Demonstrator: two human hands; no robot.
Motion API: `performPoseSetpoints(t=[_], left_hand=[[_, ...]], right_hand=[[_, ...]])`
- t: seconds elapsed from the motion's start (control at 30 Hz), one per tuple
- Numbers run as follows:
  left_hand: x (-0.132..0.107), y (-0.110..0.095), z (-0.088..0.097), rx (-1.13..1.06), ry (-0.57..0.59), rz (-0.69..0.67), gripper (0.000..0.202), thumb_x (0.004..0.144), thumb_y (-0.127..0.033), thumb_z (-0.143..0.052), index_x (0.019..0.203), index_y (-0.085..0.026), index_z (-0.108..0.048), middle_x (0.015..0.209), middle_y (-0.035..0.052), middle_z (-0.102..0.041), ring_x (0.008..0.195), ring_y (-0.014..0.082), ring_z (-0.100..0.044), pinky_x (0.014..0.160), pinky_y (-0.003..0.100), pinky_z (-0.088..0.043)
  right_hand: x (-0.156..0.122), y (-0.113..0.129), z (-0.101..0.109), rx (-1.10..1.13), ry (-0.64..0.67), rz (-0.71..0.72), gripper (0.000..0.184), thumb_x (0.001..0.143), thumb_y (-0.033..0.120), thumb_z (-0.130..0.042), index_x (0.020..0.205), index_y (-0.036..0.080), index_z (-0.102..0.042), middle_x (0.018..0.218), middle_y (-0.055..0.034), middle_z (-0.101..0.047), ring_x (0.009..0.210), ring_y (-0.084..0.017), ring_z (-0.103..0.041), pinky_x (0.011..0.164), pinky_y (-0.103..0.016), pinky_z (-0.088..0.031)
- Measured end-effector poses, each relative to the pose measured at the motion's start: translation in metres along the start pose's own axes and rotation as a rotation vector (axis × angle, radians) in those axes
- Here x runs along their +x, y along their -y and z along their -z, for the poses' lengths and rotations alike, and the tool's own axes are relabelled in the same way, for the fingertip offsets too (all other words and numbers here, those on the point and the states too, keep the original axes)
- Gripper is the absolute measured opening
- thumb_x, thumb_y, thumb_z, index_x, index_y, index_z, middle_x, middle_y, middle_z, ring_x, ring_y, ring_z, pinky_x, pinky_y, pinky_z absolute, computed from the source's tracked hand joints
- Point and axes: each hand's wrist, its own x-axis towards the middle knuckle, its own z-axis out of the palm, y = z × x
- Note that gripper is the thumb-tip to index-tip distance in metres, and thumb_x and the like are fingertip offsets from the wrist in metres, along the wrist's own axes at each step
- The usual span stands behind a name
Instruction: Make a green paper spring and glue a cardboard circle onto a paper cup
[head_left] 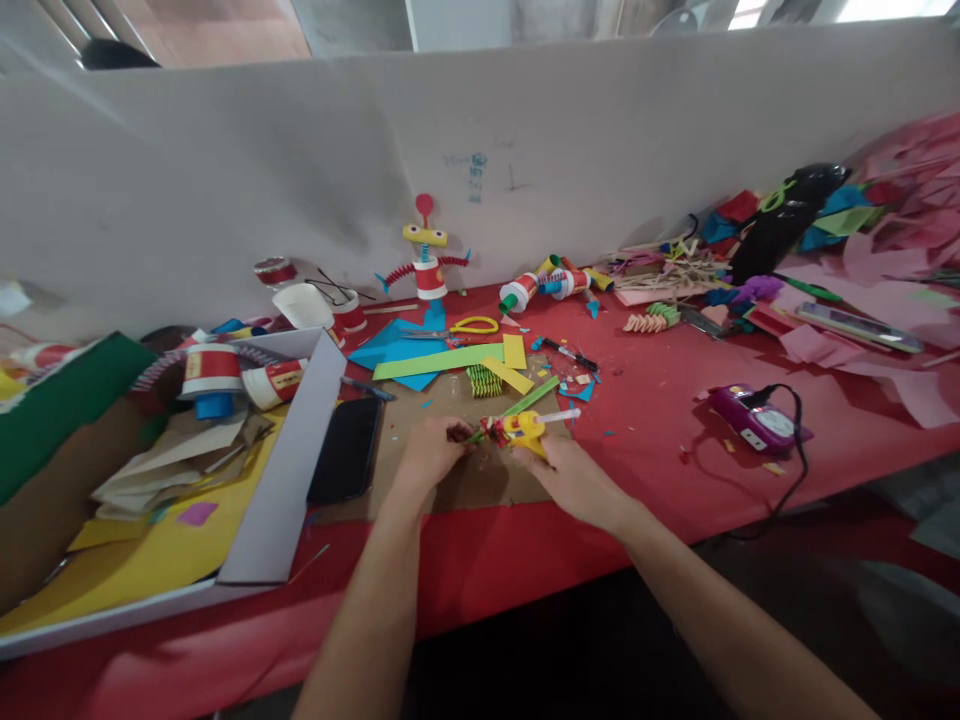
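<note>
My right hand [576, 482] is wrapped round a yellow hot glue gun [527, 428], a clear glue stick [561, 415] poking out of its back. The gun's nozzle end points left, close to the fingers of my left hand [431, 455]. Those fingers are closed on a small green paper piece [475, 437], partly hidden by them. Just beyond the gun a narrow green paper strip [532, 396] slants away. A folded green paper spring [484, 381] lies behind my hands on the brown cardboard [480, 492].
Yellow-handled scissors [474, 326] and blue paper [375, 348] lie farther back. A paper-cup robot figure [430, 277] stands near the wall. At left are a black phone [345, 450] and a box [281, 480]. A purple power strip [757, 420] with a cord sits right.
</note>
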Motion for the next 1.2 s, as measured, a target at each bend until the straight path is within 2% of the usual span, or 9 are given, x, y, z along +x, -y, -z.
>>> performPoseSetpoints(t=[0.1,0.2,0.3,0.43,0.57,0.67,0.87,1.2], left_hand=[[-0.001,-0.002,0.001,-0.010,0.001,-0.001,0.017,0.064,-0.020,-0.063,0.080,-0.017,-0.068,0.080,0.0046,-0.069,0.072,0.0166,-0.060,0.063,0.026,-0.042],[-0.002,-0.003,0.002,0.002,-0.005,-0.015,0.017,0.064,-0.024,-0.065,0.080,-0.017,-0.068,0.077,0.0041,-0.068,0.071,0.0163,-0.059,0.063,0.026,-0.042],[-0.002,-0.004,0.003,0.028,-0.010,-0.013,0.015,0.064,-0.023,-0.065,0.078,-0.019,-0.068,0.075,0.0027,-0.067,0.072,0.0159,-0.059,0.063,0.026,-0.041],[-0.003,-0.005,0.003,0.003,-0.003,0.007,0.016,0.064,-0.023,-0.065,0.079,-0.018,-0.067,0.075,0.0026,-0.067,0.071,0.0156,-0.059,0.063,0.026,-0.041],[-0.004,-0.006,0.005,-0.006,0.007,-0.005,0.017,0.064,-0.024,-0.064,0.079,-0.017,-0.067,0.075,0.0030,-0.066,0.070,0.0154,-0.058,0.063,0.025,-0.041],[-0.003,-0.004,0.005,0.003,0.004,-0.021,0.016,0.064,-0.024,-0.064,0.079,-0.017,-0.066,0.073,0.0027,-0.065,0.069,0.0153,-0.058,0.062,0.025,-0.041],[0.000,0.001,0.003,-0.034,0.000,0.004,0.018,0.062,-0.024,-0.064,0.079,-0.017,-0.067,0.073,0.0028,-0.065,0.070,0.0159,-0.059,0.065,0.026,-0.042],[0.001,0.001,0.004,-0.019,0.003,-0.027,0.019,0.062,-0.027,-0.065,0.078,-0.018,-0.067,0.074,0.0025,-0.066,0.070,0.0157,-0.058,0.063,0.026,-0.042]], right_hand=[[0.004,-0.006,0.005,-0.031,-0.002,-0.019,0.031,0.089,0.042,-0.037,0.087,0.017,-0.055,0.081,-0.0104,-0.065,0.073,-0.022,-0.061,0.060,-0.028,-0.041],[0.010,-0.022,0.016,-0.095,-0.111,-0.130,0.031,0.089,0.039,-0.037,0.099,0.015,-0.052,0.086,-0.0132,-0.066,0.078,-0.025,-0.062,0.063,-0.029,-0.041],[0.014,-0.033,0.024,-0.154,-0.189,-0.212,0.033,0.088,0.040,-0.036,0.103,0.014,-0.051,0.085,-0.0144,-0.065,0.081,-0.027,-0.062,0.064,-0.031,-0.041],[0.015,-0.039,0.028,-0.096,-0.138,-0.148,0.033,0.088,0.042,-0.036,0.097,0.016,-0.052,0.085,-0.0122,-0.065,0.080,-0.026,-0.062,0.064,-0.030,-0.041],[0.020,-0.048,0.033,-0.151,-0.225,-0.235,0.035,0.088,0.045,-0.034,0.094,0.016,-0.052,0.082,-0.0122,-0.064,0.075,-0.026,-0.062,0.061,-0.030,-0.040],[0.023,-0.055,0.038,-0.139,-0.199,-0.177,0.031,0.087,0.044,-0.037,0.092,0.018,-0.052,0.079,-0.0097,-0.064,0.074,-0.024,-0.061,0.061,-0.029,-0.040],[0.024,-0.054,0.043,-0.134,-0.202,-0.193,0.031,0.086,0.044,-0.038,0.095,0.018,-0.052,0.082,-0.0102,-0.065,0.079,-0.026,-0.062,0.061,-0.029,-0.041],[0.018,-0.046,0.038,-0.130,-0.162,-0.175,0.031,0.087,0.043,-0.037,0.091,0.017,-0.052,0.082,-0.0114,-0.065,0.078,-0.025,-0.062,0.063,-0.030,-0.041]])
